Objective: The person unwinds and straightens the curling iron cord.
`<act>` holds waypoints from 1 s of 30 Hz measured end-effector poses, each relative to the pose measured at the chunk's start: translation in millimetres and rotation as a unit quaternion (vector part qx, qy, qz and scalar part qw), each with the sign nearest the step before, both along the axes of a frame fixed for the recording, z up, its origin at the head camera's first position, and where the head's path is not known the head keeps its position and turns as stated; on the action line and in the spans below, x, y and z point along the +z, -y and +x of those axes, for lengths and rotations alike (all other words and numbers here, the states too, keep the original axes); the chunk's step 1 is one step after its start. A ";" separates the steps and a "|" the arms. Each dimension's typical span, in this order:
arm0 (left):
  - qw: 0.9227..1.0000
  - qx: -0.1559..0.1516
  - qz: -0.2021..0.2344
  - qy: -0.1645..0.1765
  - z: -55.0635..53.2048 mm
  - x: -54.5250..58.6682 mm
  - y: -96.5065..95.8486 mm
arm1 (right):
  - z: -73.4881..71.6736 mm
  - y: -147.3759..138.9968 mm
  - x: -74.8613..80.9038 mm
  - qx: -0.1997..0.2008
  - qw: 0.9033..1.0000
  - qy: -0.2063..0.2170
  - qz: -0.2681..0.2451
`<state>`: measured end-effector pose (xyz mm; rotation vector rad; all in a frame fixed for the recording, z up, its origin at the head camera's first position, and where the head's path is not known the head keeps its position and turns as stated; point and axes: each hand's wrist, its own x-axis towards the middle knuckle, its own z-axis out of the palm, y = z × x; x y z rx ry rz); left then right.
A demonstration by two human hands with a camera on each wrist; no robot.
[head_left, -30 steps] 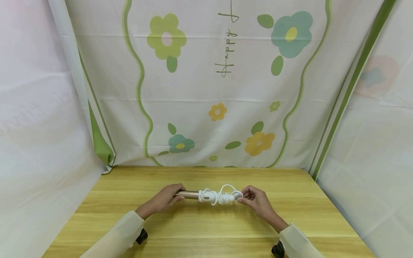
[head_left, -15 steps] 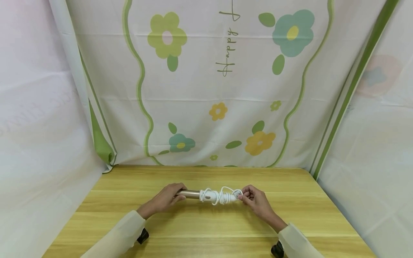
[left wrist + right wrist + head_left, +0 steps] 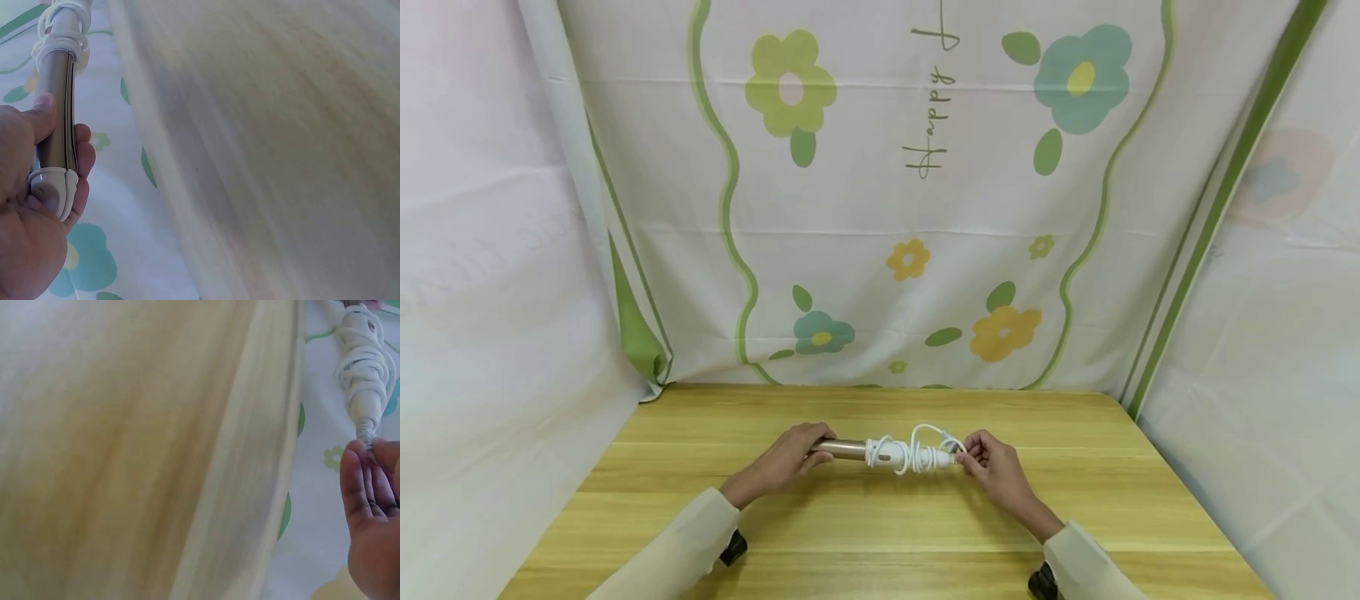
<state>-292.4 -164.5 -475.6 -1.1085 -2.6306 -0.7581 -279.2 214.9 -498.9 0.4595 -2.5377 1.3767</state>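
In the head view a curling iron is held level above the wooden table, its bronze barrel (image 3: 847, 450) to the left and its white handle (image 3: 887, 455) to the right. My left hand (image 3: 793, 454) grips the barrel near its white tip (image 3: 56, 190), with the thumb on the near side. White cord (image 3: 362, 365) is wound in several turns around the handle, and one loop (image 3: 928, 427) stands up from it. At the handle's tail end, my right hand (image 3: 996, 471) pinches the ribbed cord base (image 3: 365, 431) between thumb and fingertips.
The wooden table (image 3: 880, 533) spreads under both arms. A flowered cloth (image 3: 850, 192) hangs behind its back edge, with pale cloth sides at left (image 3: 490, 292) and right (image 3: 1262, 333). Dark wrist cameras sit under both sleeves.
The loose cord loop by the right hand dipped and then rose again. The right fingers shifted slightly at the handle's end. The left hand kept its grip on the barrel.
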 end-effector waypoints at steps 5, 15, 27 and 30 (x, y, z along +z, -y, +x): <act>1.000 -0.001 -0.004 0.008 0.5 -2.6 1.6 | -3.5 -8.3 6.0 0.076 0.995 0.058 0.007; 0.999 -0.010 0.000 0.033 2.6 -0.5 -0.5 | -8.3 -17.9 21.1 0.154 0.965 0.210 -0.035; 0.999 -0.017 -0.007 0.034 4.1 0.3 -2.1 | -13.9 -13.1 17.2 0.146 0.938 0.282 -0.142; 0.999 -0.021 -0.007 0.037 4.5 -0.6 -1.5 | -13.5 -13.6 16.7 0.143 0.936 0.283 -0.152</act>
